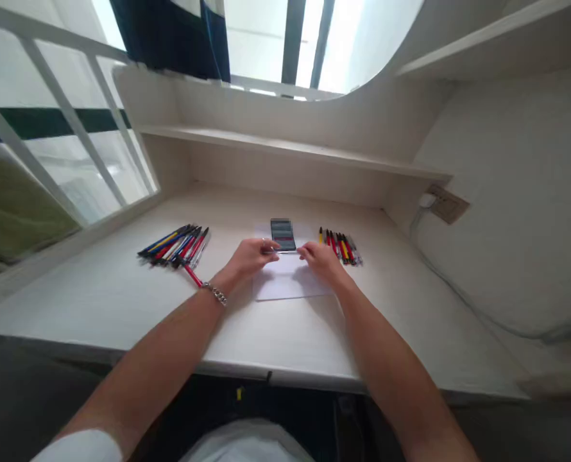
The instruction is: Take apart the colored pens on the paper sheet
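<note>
My left hand (251, 256) and my right hand (320, 260) meet over a white sheet of paper (285, 282) on the desk, fingers pinched on a thin pen (285, 251) held crosswise between them. Just behind the pen lies a dark phone (282, 233) on the paper. A bunch of several coloured pens (176, 246) lies to the left of my left hand, with one red pen (192, 275) apart near my wrist. Another row of several pens (340, 247) lies right of my right hand.
The white desk (122, 301) has a low shelf (285, 149) along its back and a railing (64, 122) at the left. A wall socket (446, 204) with a cable sits at the right, beside a white padded surface (521, 224).
</note>
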The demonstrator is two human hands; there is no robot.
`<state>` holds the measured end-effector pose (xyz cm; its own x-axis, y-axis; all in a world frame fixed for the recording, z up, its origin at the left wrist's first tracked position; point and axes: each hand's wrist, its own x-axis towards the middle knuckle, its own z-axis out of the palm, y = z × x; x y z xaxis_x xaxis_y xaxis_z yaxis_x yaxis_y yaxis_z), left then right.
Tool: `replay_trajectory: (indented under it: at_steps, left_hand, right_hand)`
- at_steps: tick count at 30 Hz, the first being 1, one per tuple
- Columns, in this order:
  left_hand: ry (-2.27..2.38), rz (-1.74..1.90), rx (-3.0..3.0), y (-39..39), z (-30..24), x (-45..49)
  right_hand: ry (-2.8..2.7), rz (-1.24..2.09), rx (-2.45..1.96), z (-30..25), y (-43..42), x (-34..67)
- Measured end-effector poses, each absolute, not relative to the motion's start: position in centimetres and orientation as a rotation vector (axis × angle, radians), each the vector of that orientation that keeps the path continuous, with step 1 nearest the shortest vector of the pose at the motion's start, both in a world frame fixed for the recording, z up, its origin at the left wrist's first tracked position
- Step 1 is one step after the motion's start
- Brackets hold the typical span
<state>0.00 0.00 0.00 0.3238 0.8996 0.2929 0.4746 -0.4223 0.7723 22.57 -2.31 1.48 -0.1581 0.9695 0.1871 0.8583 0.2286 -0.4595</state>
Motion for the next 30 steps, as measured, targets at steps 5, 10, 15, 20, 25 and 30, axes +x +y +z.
replay_trajectory:
  at_steps: [5,10,15,20,25,30]
  left_hand:
    - [1.179,0.949,2.106,-0.3,-0.2,0.8]
    - [1.025,0.945,2.062,-1.3,0.4,1.5]
    - [1.086,0.967,2.058,-0.9,0.9,0.8]
    - [1.312,0.976,2.037,0.8,0.6,-1.0]
    - [1.423,0.985,2.02,1.7,-0.4,-1.9]
    - [1.445,0.953,2.055,1.8,-0.5,-1.8]
  right_hand:
    - [-2.181,0.058,-1.483,1.4,-3.3,21.0]
    - [-2.395,0.018,-1.47,1.1,-4.7,18.4]
    - [-2.261,0.24,-1.477,1.1,-4.0,19.3]
    - [-1.639,0.624,-1.29,1.9,-2.2,22.4]
    - [-0.894,1.076,-0.921,3.4,-1.3,25.0]
    - [-0.639,1.141,-0.733,4.2,-1.4,26.5]
